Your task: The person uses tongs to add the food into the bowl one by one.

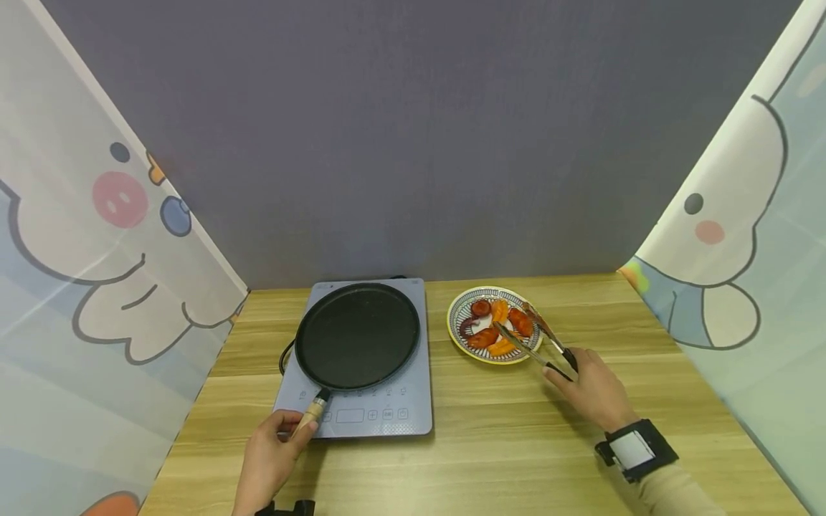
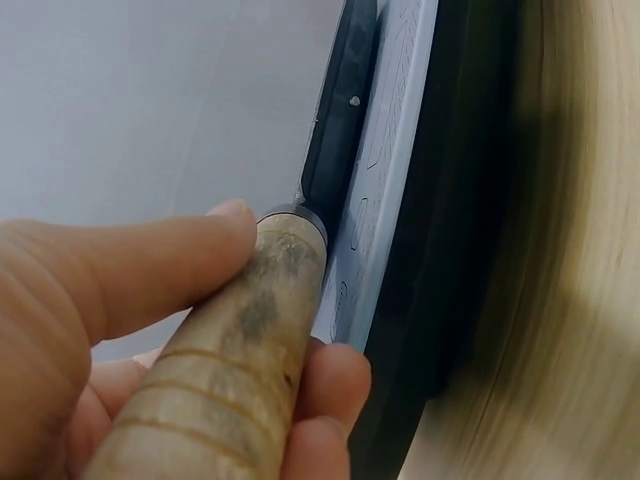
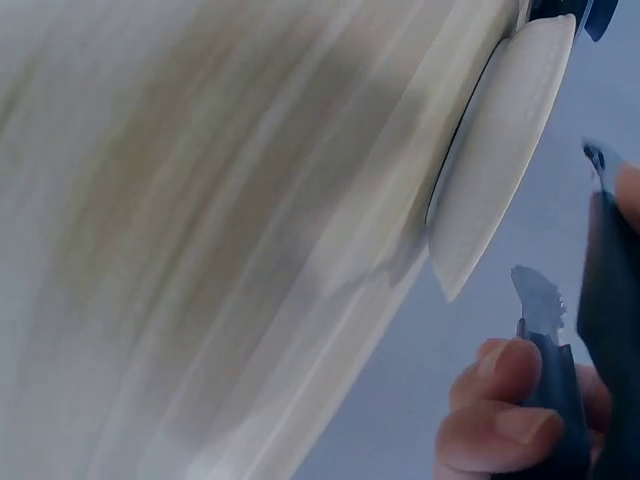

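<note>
My left hand (image 1: 274,448) holds the wooden handle (image 2: 210,380) of a flat black frying pan (image 1: 358,337). In the left wrist view its thumb lies along the top and the fingers curl underneath. The pan sits with nothing in it on a grey induction cooker (image 1: 413,419). On the right, my right hand (image 1: 590,390) grips metal tongs (image 1: 530,352) by their black handles. The tongs are spread, with one tip over the food and the other near the plate's right rim. Glossy red-brown pieces (image 1: 482,338) and orange pieces (image 1: 501,348) lie on the patterned plate (image 1: 454,335).
Everything stands on a wood-grain table (image 1: 477,416). A grey panel (image 1: 426,143) rises behind it, and cartoon-printed sheets (image 1: 77,373) flank both sides. A black cable (image 1: 284,357) shows at the cooker's left edge.
</note>
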Available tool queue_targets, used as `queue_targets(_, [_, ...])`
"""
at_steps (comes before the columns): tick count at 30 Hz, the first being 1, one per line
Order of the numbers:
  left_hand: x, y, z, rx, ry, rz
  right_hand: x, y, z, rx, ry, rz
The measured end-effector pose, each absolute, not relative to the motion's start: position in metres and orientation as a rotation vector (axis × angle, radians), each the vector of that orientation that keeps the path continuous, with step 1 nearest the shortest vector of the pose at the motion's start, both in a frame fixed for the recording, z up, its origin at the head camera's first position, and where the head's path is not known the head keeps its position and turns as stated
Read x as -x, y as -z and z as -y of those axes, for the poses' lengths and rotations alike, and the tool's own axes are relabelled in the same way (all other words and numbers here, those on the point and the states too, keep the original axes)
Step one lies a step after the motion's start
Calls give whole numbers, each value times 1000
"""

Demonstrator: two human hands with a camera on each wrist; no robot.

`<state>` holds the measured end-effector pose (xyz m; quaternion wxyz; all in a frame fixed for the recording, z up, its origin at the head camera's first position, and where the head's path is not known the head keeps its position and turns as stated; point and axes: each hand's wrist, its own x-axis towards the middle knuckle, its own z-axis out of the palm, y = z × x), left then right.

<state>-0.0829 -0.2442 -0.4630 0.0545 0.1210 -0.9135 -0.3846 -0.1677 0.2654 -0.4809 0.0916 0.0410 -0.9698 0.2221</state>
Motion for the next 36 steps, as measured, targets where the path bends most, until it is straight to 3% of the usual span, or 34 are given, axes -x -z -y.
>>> queue_targets(36, [82,462,243,-394,1145,2791,186,450,-274,-164,-382,2975])
